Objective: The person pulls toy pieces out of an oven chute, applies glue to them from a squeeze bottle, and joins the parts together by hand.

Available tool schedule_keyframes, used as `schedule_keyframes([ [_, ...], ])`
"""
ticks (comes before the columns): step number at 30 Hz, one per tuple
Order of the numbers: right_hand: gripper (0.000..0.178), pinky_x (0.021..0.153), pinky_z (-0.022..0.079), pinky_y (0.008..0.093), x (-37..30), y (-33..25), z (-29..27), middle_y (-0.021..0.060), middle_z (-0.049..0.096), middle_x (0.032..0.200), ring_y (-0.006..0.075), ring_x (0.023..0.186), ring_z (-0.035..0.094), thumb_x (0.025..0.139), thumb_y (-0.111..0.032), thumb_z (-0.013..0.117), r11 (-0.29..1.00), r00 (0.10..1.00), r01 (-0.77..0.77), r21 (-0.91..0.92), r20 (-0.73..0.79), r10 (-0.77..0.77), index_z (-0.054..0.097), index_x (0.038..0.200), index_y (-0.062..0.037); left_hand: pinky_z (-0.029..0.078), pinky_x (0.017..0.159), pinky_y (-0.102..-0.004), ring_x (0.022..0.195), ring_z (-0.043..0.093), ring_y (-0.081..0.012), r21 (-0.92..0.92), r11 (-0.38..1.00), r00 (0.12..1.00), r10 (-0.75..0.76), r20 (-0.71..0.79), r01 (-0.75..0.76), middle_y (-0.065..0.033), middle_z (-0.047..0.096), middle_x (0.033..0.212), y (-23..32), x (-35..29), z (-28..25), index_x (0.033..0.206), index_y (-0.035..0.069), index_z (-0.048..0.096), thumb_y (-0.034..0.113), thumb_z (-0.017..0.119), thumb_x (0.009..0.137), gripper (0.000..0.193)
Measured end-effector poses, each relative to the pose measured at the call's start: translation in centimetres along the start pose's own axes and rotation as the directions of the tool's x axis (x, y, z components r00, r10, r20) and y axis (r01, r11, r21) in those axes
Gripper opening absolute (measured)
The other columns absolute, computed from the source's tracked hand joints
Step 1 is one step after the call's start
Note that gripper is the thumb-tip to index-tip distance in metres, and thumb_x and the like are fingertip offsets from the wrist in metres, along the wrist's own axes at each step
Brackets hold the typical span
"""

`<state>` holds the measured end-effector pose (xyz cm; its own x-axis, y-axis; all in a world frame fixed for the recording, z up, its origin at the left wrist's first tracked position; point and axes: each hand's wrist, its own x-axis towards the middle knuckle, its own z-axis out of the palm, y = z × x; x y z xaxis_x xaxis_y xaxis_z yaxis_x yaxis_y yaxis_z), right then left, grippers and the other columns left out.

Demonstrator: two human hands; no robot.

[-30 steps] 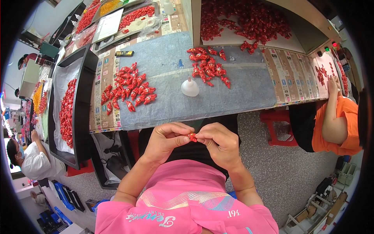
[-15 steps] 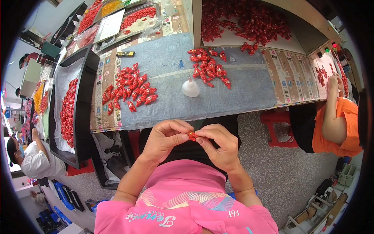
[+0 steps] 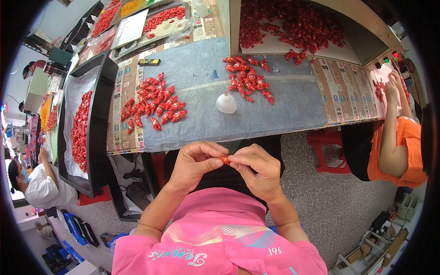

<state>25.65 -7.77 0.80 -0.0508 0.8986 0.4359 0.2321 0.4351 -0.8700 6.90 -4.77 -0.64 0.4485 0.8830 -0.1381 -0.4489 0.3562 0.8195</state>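
Between my fingertips is a small red plastic figure [image 3: 225,159] with a yellow patch, held just off the table's front edge above my lap. My left hand [image 3: 196,164] pinches it from one side with thumb and forefinger. From the other side my right hand [image 3: 257,170] grips it the same way, so the fingers hide most of its shape. On the blue-grey cloth [image 3: 192,123] ahead lie two groups of similar red figures, a left pile [image 3: 153,101] and a right pile [image 3: 247,78]. A white squeeze bottle [image 3: 226,103] with a thin tip stands between them.
A black tray [image 3: 106,91] holding many red pieces stands at the left. Under the shelf box [image 3: 362,51] lies a large red heap [image 3: 293,25]. A yellow-black box [image 3: 149,62] rests near the cloth's far left corner. A co-worker in orange [image 3: 398,151] sits right, another in white [image 3: 48,185] left.
My hands stay almost in place, and the small figure has turned slightly between my fingers. At the right, the co-worker's hands have risen a little.
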Motion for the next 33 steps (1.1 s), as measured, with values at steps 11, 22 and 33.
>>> schedule_keyframes([
  [11,0.017,0.067,0.050,0.0258,0.9,0.5,-0.4,0.0083,0.065,0.090,0.0162,0.076,0.062,0.080,-0.003,0.071,0.984,0.986,-0.145,0.103,0.104,0.134,0.068,0.097,-0.0015,0.053,0.085,-0.0290,0.093,0.064,-0.0173,0.088,0.996,1.000,0.025,0.000,-0.025,-0.0137,0.065,0.105,0.5,0.8,-0.4,0.094,0.000,0.065,-0.009,0.066,0.081,0.016],
  [22,0.017,0.072,0.049,0.0249,0.5,1.8,-1.3,0.0075,0.065,0.094,0.0144,0.079,0.061,0.085,-0.009,0.068,0.966,0.969,-0.244,0.089,-0.007,0.246,0.067,0.100,-0.0018,0.044,0.079,-0.0371,0.087,0.055,-0.0274,0.942,-0.086,0.757,0.572,0.314,-0.325,-0.0057,0.063,0.081,4.7,5.4,-3.8,0.084,0.007,0.065,-0.001,0.072,0.068,0.020],
  [33,0.035,0.082,0.047,0.0336,4.4,3.5,0.0,0.0124,0.062,0.106,0.0266,0.096,0.060,0.078,-0.007,0.072,0.974,0.982,-0.118,-0.192,-0.166,0.086,0.061,0.111,-0.0023,0.044,0.084,-0.0385,0.096,0.056,-0.0293,0.926,-0.243,0.723,0.579,0.378,-0.289,-0.0082,0.062,0.094,5.1,6.5,-5.4,0.087,0.004,0.065,0.000,0.071,0.068,0.020],
])
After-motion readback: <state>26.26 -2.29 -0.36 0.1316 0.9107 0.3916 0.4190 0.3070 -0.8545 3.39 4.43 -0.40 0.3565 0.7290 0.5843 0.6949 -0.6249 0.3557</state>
